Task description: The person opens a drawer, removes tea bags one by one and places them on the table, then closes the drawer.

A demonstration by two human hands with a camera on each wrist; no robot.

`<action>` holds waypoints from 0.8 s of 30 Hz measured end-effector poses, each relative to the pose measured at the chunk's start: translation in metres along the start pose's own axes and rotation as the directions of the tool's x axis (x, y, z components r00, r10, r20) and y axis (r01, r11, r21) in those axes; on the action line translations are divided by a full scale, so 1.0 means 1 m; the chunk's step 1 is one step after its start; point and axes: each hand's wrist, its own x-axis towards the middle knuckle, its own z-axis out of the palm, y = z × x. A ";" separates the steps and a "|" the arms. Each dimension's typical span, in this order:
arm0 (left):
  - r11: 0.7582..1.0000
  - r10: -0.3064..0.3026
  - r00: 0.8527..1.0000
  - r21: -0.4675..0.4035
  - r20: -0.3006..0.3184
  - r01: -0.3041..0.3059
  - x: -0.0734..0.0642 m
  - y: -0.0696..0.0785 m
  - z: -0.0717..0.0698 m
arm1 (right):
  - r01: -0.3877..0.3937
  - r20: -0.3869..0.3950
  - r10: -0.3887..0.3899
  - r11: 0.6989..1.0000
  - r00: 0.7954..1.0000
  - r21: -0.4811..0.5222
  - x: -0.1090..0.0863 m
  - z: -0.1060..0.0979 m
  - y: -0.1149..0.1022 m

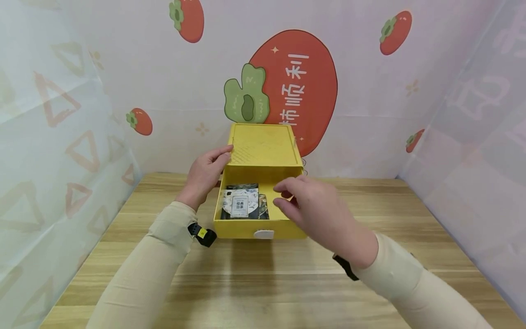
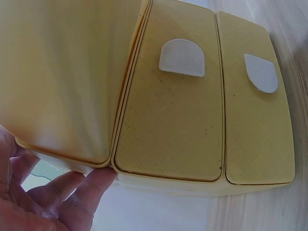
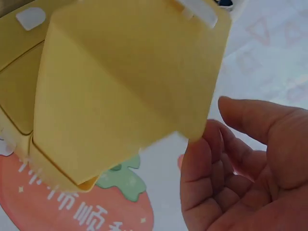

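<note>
A yellow drawer cabinet (image 1: 265,142) stands at the table's back, its top drawer (image 1: 234,229) pulled out toward me. Flat in the drawer's left half lies a white-and-black printed packet (image 1: 248,201), with a darker packet (image 1: 263,211) partly under it. My left hand (image 1: 204,176) rests against the cabinet's left side; in the left wrist view its fingertips touch the side edge. Over the drawer's right side hovers my right hand (image 1: 320,208), thumb and bent fingers apart, holding nothing. In the right wrist view, its fingertips are right at the drawer's corner.
Two more drawer fronts (image 2: 168,120) with white pull tabs (image 2: 183,57) sit below the top drawer. The cabinet stands on a wood-grain table (image 1: 242,283). Behind it hangs a white backdrop (image 1: 357,137) printed with red persimmons, and pale sheets flank both sides.
</note>
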 end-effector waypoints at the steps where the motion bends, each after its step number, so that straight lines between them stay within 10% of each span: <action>1: 1.000 0.000 1.000 0.000 0.000 0.000 0.000 0.000 0.000 | -0.023 0.057 0.023 1.000 0.998 0.001 0.005 -0.002 0.002; 7: 1.000 0.001 1.000 0.007 -0.002 -0.001 0.000 -0.001 0.000 | -0.131 0.364 0.120 0.991 0.924 0.006 0.035 -0.013 0.013; 13: 1.000 0.008 1.000 0.020 -0.009 -0.008 0.001 0.000 0.000 | -0.178 0.595 0.166 0.983 0.787 -0.039 0.061 -0.014 0.016; 18: 0.999 0.014 1.000 0.033 -0.012 -0.014 0.000 0.000 -0.001 | -0.225 0.687 0.225 0.970 0.691 -0.092 0.076 -0.002 0.016; 24: 0.999 0.017 1.000 0.044 -0.013 -0.016 -0.001 0.000 -0.001 | -0.240 0.722 0.242 0.965 0.648 -0.109 0.086 0.018 0.020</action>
